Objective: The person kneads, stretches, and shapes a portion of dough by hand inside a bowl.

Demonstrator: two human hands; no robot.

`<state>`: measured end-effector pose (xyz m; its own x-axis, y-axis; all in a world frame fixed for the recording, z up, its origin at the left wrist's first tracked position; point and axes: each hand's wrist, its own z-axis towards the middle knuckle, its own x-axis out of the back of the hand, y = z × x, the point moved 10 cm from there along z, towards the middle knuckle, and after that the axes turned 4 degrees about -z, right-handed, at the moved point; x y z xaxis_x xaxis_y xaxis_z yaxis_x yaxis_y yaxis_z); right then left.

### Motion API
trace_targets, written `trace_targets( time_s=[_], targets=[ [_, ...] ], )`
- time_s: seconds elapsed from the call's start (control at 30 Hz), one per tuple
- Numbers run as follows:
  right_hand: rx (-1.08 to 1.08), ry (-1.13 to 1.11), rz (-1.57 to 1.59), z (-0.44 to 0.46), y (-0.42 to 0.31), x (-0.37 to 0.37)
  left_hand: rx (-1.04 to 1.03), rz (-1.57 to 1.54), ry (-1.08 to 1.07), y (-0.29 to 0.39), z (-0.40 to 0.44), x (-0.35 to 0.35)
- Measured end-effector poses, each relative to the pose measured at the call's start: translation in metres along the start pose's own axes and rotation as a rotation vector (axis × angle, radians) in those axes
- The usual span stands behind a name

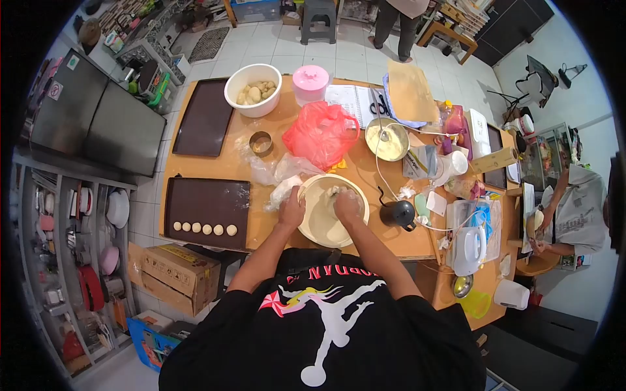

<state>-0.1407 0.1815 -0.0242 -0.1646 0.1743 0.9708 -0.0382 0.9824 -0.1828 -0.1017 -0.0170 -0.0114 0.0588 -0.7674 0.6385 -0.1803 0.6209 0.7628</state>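
Our left hand (292,210) was at the rim of the bowl (324,243), our right hand (347,206) at dough (332,193) inside; we couldn't tell how the fingers closed. We judged steady bracing best for even mixing.

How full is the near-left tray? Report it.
Partly filled: six dough balls line the near side of the tray; most is uncovered.

Black tee (215,345), short sleeves (417,314), with a big white leaping figure (338,319) and a round white ball (313,376) printed on it. Also got red capitals (329,272), a yellow streak (310,295) and a pinkish-red star thing (273,304). Left hand (292,210) and right hand (347,207) are both bare.
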Motion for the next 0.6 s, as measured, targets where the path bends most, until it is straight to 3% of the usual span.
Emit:
trace_targets(
  time_s=[0.07,0.17,0.2,0.3,0.43,0.53,0.6],
  targets=[
    [-0.011,0.022,-0.009,0.005,-0.007,-0.002,-0.025,0.005,0.050,-0.002,-0.001,-0.001],
    [0.221,0.162,0.011,-0.008,-0.046,0.019,-0.007,-0.038,0.029,0.005,-0.001,0.003],
    [0.242,0.072,0.079,-0.009,-0.057,0.008,0.006,-0.038,0.018,0.003,-0.001,0.002],
    [0.401,0.162,0.060,-0.027,-0.092,0.004,0.037,-0.024,0.004,0.003,-0.002,0.001],
    [0.648,0.192,0.037,-0.061,-0.088,0.015,0.049,-0.015,0.049,0.003,-0.003,0.003],
    [0.640,-0.122,0.143,-0.072,-0.072,-0.004,0.053,-0.009,0.060,-0.002,-0.003,0.000],
    [0.459,-0.151,0.288,-0.066,-0.047,0.007,0.060,-0.002,0.060,-0.003,-0.004,0.000]
  ],
)
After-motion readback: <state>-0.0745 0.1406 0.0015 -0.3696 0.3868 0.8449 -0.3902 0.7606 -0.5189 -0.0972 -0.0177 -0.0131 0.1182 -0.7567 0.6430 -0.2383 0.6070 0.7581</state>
